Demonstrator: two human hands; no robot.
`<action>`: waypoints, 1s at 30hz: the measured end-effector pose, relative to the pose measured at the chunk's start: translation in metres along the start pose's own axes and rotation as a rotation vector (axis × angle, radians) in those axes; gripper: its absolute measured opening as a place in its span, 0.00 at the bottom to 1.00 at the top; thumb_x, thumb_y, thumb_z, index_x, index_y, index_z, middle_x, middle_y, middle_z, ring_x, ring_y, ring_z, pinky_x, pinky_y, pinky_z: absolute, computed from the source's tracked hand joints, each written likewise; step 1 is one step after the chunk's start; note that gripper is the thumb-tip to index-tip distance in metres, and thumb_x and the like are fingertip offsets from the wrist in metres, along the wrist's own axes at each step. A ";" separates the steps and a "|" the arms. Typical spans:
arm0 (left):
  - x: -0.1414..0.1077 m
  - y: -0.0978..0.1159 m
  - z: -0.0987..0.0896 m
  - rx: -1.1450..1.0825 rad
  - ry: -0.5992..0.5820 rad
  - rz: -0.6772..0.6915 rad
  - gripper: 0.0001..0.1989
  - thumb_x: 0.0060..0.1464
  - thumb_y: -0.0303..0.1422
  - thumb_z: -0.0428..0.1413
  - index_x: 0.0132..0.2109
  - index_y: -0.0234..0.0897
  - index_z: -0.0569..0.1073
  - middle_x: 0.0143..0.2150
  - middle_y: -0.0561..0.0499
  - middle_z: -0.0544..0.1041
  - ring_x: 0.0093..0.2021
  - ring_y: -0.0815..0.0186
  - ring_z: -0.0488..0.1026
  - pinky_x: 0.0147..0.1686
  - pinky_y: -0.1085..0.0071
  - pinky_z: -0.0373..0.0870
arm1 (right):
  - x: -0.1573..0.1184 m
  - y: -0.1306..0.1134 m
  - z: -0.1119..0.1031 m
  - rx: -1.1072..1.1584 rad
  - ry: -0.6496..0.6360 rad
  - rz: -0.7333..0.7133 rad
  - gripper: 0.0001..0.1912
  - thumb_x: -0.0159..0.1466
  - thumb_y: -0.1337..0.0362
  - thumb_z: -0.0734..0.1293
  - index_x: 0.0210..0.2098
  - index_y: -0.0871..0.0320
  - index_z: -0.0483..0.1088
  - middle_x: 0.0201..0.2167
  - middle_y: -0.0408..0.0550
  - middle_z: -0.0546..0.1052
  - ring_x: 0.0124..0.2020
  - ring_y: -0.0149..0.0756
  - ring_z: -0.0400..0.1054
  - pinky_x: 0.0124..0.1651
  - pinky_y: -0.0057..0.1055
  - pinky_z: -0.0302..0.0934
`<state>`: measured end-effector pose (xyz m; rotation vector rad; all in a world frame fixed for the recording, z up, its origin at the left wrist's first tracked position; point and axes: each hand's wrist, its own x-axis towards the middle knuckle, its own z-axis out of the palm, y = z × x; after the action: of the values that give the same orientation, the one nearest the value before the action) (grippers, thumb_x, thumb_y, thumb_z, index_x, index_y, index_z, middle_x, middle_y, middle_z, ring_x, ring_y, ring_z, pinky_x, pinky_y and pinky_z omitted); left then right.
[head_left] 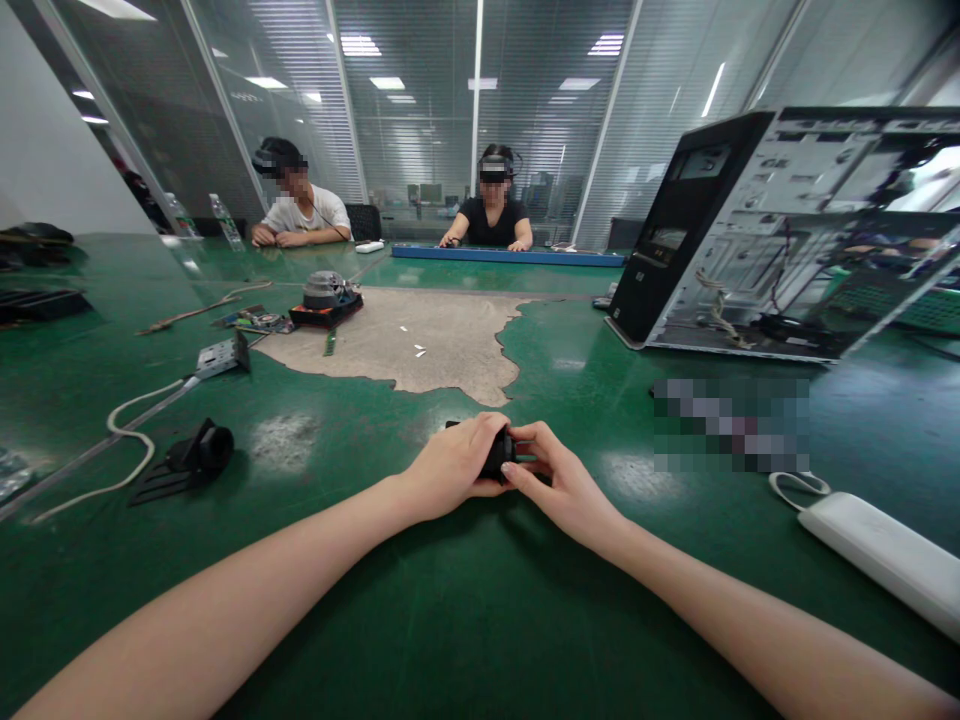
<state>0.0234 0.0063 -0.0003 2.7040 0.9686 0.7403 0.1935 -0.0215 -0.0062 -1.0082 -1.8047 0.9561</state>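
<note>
A small black part (pixel 498 458) is held just above the green table (pixel 480 600), in the middle of the head view. My left hand (pixel 459 458) wraps round its left side and top, hiding much of it. On the other side, the fingers and thumb of my right hand (pixel 551 470) are closed on the same part. Its exact shape cannot be made out. Beyond my hands lies a bare, pale patch (pixel 450 345) of the tabletop with small white scraps on it.
An open computer case (pixel 652 250) stands at the right, with a white power unit (pixel 877 550) nearer. At the left are a black fan-like part (pixel 199 450), a metal bracket piece (pixel 221 355) and a cooler (pixel 326 295). Two people (pixel 307 210) sit across the table.
</note>
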 end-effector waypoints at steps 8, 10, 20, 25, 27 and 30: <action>0.001 -0.001 0.001 -0.022 0.001 -0.012 0.29 0.46 0.34 0.58 0.52 0.38 0.53 0.49 0.45 0.65 0.46 0.58 0.67 0.43 0.62 0.66 | -0.001 0.003 0.001 -0.065 0.068 -0.075 0.12 0.59 0.68 0.61 0.43 0.55 0.60 0.42 0.48 0.66 0.44 0.36 0.65 0.44 0.34 0.66; 0.002 -0.001 0.001 -0.024 -0.003 -0.017 0.29 0.46 0.34 0.58 0.52 0.37 0.53 0.49 0.45 0.65 0.46 0.58 0.67 0.43 0.62 0.66 | -0.001 0.004 0.001 -0.055 0.039 -0.025 0.15 0.60 0.67 0.61 0.47 0.55 0.58 0.43 0.49 0.67 0.43 0.35 0.66 0.44 0.36 0.66; 0.001 -0.001 0.000 -0.036 0.008 -0.001 0.29 0.47 0.34 0.57 0.53 0.39 0.52 0.49 0.45 0.65 0.47 0.58 0.66 0.44 0.62 0.65 | -0.001 0.002 0.000 -0.088 0.070 -0.134 0.09 0.60 0.67 0.60 0.42 0.55 0.63 0.42 0.48 0.65 0.45 0.36 0.64 0.43 0.34 0.67; 0.001 -0.001 0.000 -0.042 0.003 -0.026 0.29 0.46 0.35 0.58 0.53 0.39 0.53 0.49 0.45 0.65 0.46 0.58 0.67 0.43 0.61 0.66 | 0.000 0.003 0.001 -0.039 0.072 -0.057 0.12 0.60 0.67 0.61 0.44 0.54 0.60 0.41 0.48 0.67 0.44 0.36 0.65 0.44 0.36 0.67; 0.001 -0.001 0.000 -0.041 0.001 -0.029 0.29 0.46 0.35 0.58 0.53 0.39 0.53 0.49 0.45 0.65 0.46 0.57 0.67 0.43 0.61 0.66 | 0.000 0.002 0.001 -0.024 0.044 -0.010 0.14 0.60 0.67 0.61 0.46 0.55 0.58 0.42 0.49 0.68 0.42 0.36 0.67 0.43 0.37 0.67; 0.001 0.000 0.000 -0.038 0.003 -0.020 0.29 0.47 0.35 0.58 0.53 0.39 0.53 0.49 0.45 0.65 0.46 0.57 0.67 0.43 0.61 0.66 | 0.000 0.000 0.000 -0.026 -0.009 0.022 0.14 0.60 0.67 0.60 0.46 0.55 0.59 0.41 0.49 0.69 0.40 0.35 0.68 0.42 0.37 0.67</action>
<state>0.0236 0.0073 0.0004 2.6577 0.9712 0.7521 0.1936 -0.0219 -0.0059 -1.0438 -1.8210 0.9543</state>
